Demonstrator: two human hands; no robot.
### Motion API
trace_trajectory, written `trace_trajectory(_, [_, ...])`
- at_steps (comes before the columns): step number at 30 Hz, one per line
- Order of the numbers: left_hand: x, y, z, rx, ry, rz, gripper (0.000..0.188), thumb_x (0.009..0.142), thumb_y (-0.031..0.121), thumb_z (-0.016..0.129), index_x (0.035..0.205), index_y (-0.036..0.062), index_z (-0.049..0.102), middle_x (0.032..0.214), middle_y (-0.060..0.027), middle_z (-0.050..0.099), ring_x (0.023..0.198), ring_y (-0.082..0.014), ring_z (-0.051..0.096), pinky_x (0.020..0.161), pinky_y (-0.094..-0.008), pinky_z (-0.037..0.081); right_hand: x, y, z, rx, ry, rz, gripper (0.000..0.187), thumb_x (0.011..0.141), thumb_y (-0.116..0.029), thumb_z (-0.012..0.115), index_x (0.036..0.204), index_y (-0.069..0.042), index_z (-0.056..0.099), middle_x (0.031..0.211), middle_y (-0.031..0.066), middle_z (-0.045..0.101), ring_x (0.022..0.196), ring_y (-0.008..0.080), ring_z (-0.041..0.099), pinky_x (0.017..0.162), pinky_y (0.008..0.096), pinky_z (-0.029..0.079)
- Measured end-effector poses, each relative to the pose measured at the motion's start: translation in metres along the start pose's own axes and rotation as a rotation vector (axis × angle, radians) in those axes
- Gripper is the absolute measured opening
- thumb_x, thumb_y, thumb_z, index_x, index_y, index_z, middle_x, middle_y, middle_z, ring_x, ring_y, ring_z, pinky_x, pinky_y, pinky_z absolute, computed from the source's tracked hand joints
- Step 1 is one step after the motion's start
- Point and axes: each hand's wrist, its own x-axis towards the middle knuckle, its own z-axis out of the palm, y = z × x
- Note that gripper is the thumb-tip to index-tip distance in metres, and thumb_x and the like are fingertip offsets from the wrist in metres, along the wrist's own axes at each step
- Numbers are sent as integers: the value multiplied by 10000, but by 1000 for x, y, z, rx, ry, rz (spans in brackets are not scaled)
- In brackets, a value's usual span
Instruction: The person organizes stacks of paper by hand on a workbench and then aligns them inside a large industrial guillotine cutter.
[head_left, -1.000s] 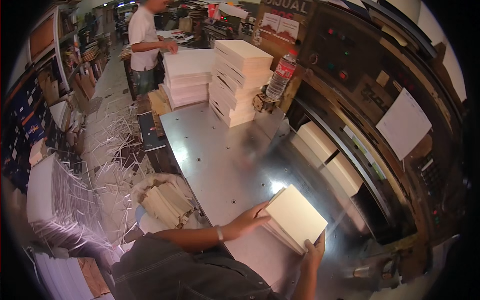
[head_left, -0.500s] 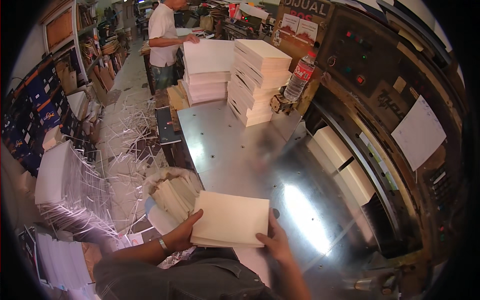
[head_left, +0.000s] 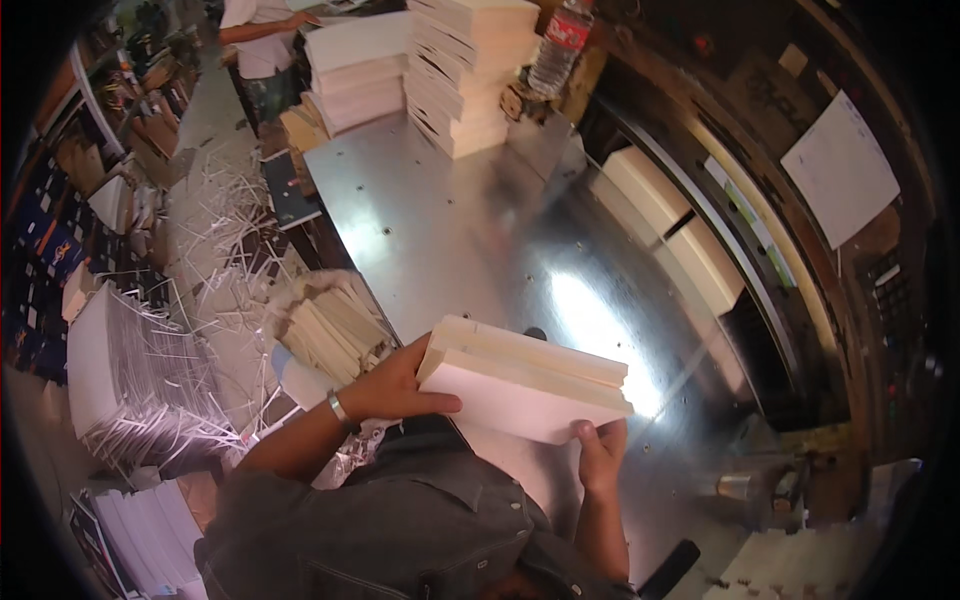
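Note:
A thick stack of cream paper sheets (head_left: 525,400) is held in front of my body, tilted so that its long edge and a step between its layers show. My left hand (head_left: 402,388) grips its left end, thumb lying on the near face and fingers hidden behind. At the lower right corner my right hand (head_left: 602,452) is closed on the same stack, thumb on the front. Beneath and beyond it spreads a shiny metal table (head_left: 440,235) dotted with small holes.
Tall paper piles (head_left: 465,90) stand at the table's far end beside a red-labelled bottle (head_left: 560,48). To the right, cream paper blocks (head_left: 640,190) lie inside a large machine. A sack of paper offcuts (head_left: 330,325) sits left. Shredded strips litter the floor. A person (head_left: 262,45) stands far left.
The paper stack has gone from lying nearly flat, top facing me, to tilted with its edge showing. Both hands moved rightward with it, and my view has turned downward.

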Motion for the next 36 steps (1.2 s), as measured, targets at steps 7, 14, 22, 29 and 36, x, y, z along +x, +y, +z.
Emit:
trace_trajectory(7, [57,-36,18,36,-223,266,1012,780,235,885,1574,49,286,1568,-121,400,1443,-223,392,1179,-388,319,-26,-16,-10,-11,217,-103,934,755,-412,855,1431,20,378,1244,74,515,1136,168,505,1004,318,399])
trace_trajectory(14, [67,-55,55,-267,-56,376,1168,717,508,902,1579,25,279,1585,-131,386,1454,-244,383,1207,-395,267,-23,10,2,-117,342,-241,944,748,-603,768,1354,54,465,1215,103,496,1135,215,494,1003,363,384])
trace_trajectory(22, [68,-59,49,-172,-49,448,1104,668,656,858,1453,-3,449,1349,-117,600,1244,-227,579,1114,-391,407,-23,-1,3,-225,353,-387,919,767,-698,719,1230,66,500,1156,156,524,1109,280,518,983,412,400])
trace_trajectory(29, [71,-71,46,-48,-50,364,1101,631,802,774,1339,-10,544,1204,-109,640,1139,-225,627,1024,-403,477,-20,20,4,-197,422,-382,897,779,-710,704,1193,60,503,1127,180,534,1043,301,541,933,432,429])
trace_trajectory(36, [69,-73,42,-105,-128,263,1101,669,708,832,1423,-9,470,1336,-118,600,1244,-207,571,1049,-377,453,-45,48,-12,-156,323,-317,1022,805,-623,748,1441,92,390,1382,234,497,1276,328,499,1087,443,380])
